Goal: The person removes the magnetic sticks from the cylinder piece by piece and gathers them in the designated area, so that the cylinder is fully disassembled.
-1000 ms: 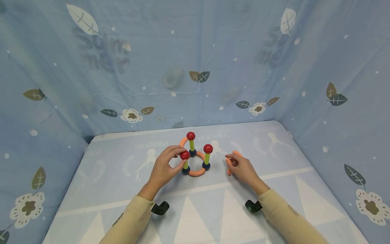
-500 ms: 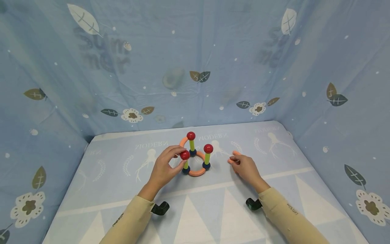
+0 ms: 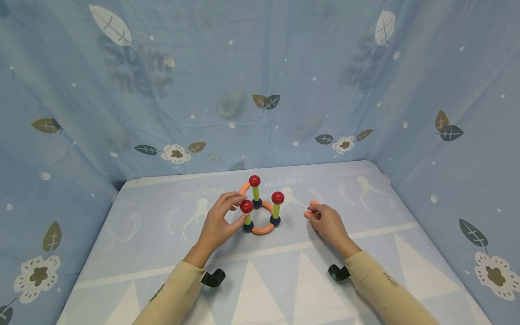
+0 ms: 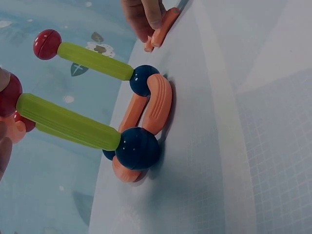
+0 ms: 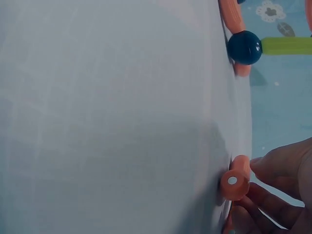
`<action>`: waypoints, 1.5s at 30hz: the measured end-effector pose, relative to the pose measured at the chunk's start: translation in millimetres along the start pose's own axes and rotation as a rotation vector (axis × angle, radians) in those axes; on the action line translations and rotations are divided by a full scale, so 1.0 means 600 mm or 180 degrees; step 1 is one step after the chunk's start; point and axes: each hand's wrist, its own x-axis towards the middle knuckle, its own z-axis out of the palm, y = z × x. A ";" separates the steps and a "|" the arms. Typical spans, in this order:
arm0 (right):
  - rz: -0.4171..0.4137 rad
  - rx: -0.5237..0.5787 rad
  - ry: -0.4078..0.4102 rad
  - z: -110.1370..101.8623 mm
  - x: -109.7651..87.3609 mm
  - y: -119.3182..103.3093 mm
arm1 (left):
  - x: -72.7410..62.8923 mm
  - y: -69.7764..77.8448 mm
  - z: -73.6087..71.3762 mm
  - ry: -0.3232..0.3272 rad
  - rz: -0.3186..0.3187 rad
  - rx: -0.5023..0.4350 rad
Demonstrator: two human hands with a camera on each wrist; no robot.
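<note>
While the left hand [image 3: 219,224] holds the near-left column of the standing frame [image 3: 263,230], the right hand [image 3: 330,224] is engaged with the loose parts to the right. Left grip: narrow, with finger and thumb about the red ball [image 3: 246,206] that tops an upright green rod [image 4: 68,124]. At the foot of that rod sits a dark blue ball [image 4: 138,148]. Right grip: narrow, with thumb and fingers apparently pinching an orange curved piece [image 5: 240,189] low at the counter [image 3: 162,253]; whether it is lifted clear cannot be confirmed. A second orange piece [image 3: 314,203] lies just beside it on the far side, partly covered by the fingers.

Governing relation: the frame lies to the left of the right grip, bare counter between, the right column's blue foot [image 3: 275,220] being its nearest part. The pinched piece's long axis appears level, one end facing the right wrist camera; its exact heading cannot be fixed. The right hand is nearer to both loose pieces; the left is across the frame from them.
</note>
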 end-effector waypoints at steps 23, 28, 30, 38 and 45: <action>-0.0391 0.0371 -0.0026 0.031 -0.013 -0.050 | -0.046 -0.032 -0.017 -0.0083 -0.0635 -0.0129; -0.0273 0.0484 -0.0200 0.049 -0.014 -0.057 | -0.058 -0.045 -0.014 -0.0255 -0.0745 -0.0067; -0.0233 0.0546 -0.0253 0.056 -0.014 -0.062 | -0.062 -0.050 -0.012 -0.0356 -0.0859 -0.0041; -0.0153 0.0704 -0.0328 0.079 -0.014 -0.078 | -0.076 -0.067 0.011 -0.0630 -0.1129 -0.0075; -0.0056 0.0783 -0.0319 0.091 -0.013 -0.087 | -0.076 -0.066 0.032 -0.0689 -0.1254 -0.0065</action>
